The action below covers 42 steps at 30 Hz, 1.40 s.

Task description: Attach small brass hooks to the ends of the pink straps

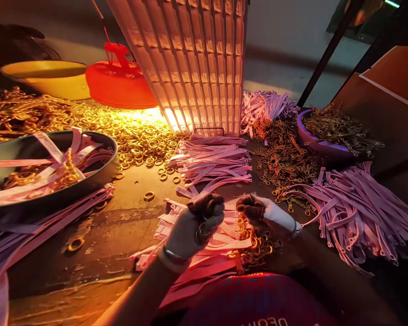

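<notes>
My left hand (200, 222), in a pale glove with dark fingertips, is curled closed around metal rings (203, 231). Just to its right, my right hand (258, 210) wears a similar glove and has its fingertips pinched together. What that pinch holds is too small and dark to name. Below the right hand lies a cluster of gold-coloured rings and links (258, 246); whether it hangs from the fingers I cannot tell. Under both hands is a layer of pink straps (204, 260). Another stack of pink straps (214, 160) sits just beyond them.
Loose gold rings (146, 140) are heaped under a lit red lamp (119, 86). A dark bowl (110, 165) of straps stands left, a yellow basin (51, 90) behind it. Right are metal clasps (282, 158), a purple bowl (321, 147) and more straps (363, 203). A ribbed panel (197, 59) rises behind.
</notes>
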Tool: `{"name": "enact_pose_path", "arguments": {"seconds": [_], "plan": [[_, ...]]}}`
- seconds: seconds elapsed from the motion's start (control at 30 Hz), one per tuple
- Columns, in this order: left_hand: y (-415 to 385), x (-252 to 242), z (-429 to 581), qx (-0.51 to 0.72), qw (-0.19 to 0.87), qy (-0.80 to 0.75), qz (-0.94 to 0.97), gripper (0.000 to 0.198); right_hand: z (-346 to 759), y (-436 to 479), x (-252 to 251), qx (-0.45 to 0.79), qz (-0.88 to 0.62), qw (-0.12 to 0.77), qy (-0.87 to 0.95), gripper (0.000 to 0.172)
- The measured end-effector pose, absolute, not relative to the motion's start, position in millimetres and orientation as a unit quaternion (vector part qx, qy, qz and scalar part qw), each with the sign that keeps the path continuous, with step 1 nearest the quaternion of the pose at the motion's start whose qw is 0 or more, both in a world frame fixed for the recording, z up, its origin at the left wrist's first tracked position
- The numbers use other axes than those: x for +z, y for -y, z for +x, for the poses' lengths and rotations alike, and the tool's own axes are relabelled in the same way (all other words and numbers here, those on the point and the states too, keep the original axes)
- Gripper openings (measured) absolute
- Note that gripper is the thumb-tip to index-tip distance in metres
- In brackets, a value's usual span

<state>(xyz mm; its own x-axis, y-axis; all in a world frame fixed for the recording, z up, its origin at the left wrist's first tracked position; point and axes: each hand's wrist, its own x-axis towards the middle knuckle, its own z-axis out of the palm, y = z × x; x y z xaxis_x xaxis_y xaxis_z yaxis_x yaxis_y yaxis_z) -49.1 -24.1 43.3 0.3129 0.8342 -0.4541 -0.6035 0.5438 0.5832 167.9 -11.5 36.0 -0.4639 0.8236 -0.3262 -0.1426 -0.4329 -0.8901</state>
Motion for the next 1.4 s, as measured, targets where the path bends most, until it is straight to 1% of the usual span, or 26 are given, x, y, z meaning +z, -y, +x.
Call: {"name": "enact_pose_path", "arguments": {"seconds": [0.07,0.13,0.2,0.27,0.37,0.47,0.6,0.73,0.77,0.83,0.9,0.97,1.07,1.17,1.23,1.3,1.4], "plan": [[22.3,27.5,-49.3,0.434,0.818,-0.373,0.056,0.022,165.7,18.0,37.7,0.745,-0.396,0.323,0.429,0.045],[27.0,15.7,-42.8,0.451,0.810,-0.373,0.046,0.025,161.8,22.8,37.1,0.738,-0.401,0.326,0.434,0.044],[35.0,9.3,-33.0,0.480,0.788,-0.371,0.099,0.026,156.8,25.4,35.8,0.732,-0.408,0.331,0.434,0.043],[42.9,6.7,-23.5,0.505,0.758,-0.374,0.173,0.031,151.4,26.4,34.6,0.727,-0.411,0.338,0.434,0.042],[51.1,4.1,-13.4,0.519,0.709,-0.404,0.255,0.033,144.3,26.5,32.7,0.705,-0.411,0.369,0.445,0.043],[55.6,0.3,-7.8,0.534,0.671,-0.431,0.280,0.033,140.2,26.8,29.6,0.682,-0.408,0.401,0.455,0.046],[57.7,-0.1,-4.3,0.560,0.654,-0.441,0.254,0.033,140.5,31.1,26.3,0.686,-0.416,0.398,0.446,0.047],[55.0,6.1,-5.5,0.540,0.690,-0.424,0.230,0.028,141.2,39.1,22.2,0.707,-0.422,0.374,0.426,0.042],[53.4,7.3,-7.1,0.532,0.704,-0.413,0.225,0.026,141.5,40.2,20.7,0.702,-0.426,0.380,0.426,0.041],[49.3,8.0,-12.7,0.518,0.738,-0.385,0.196,0.024,143.6,40.1,18.3,0.654,-0.437,0.431,0.442,0.039],[44.6,6.4,-21.0,0.478,0.795,-0.348,0.135,0.021,148.8,36.8,18.6,0.574,-0.453,0.495,0.469,0.035],[40.7,3.3,-29.5,0.433,0.848,-0.299,0.060,0.018,155.7,32.6,22.2,0.521,-0.464,0.523,0.490,0.031],[38.1,-2.1,-35.6,0.412,0.877,-0.245,-0.007,0.010,162.8,29.9,28.8,0.553,-0.451,0.480,0.511,0.029],[39.3,-7.3,-31.8,0.421,0.867,-0.267,-0.028,0.019,162.9,31.9,28.5,0.613,-0.423,0.428,0.512,0.034],[41.6,-10.3,-26.1,0.422,0.848,-0.319,-0.027,0.021,161.7,33.0,24.1,0.631,-0.413,0.417,0.507,0.036],[44.5,-11.8,-19.9,0.432,0.822,-0.370,0.003,0.020,161.1,32.9,19.1,0.634,-0.406,0.413,0.512,0.038],[47.8,-9.5,-11.4,0.467,0.782,-0.390,0.132,0.025,160.4,32.2,15.0,0.627,-0.395,0.393,0.545,0.037]]}}
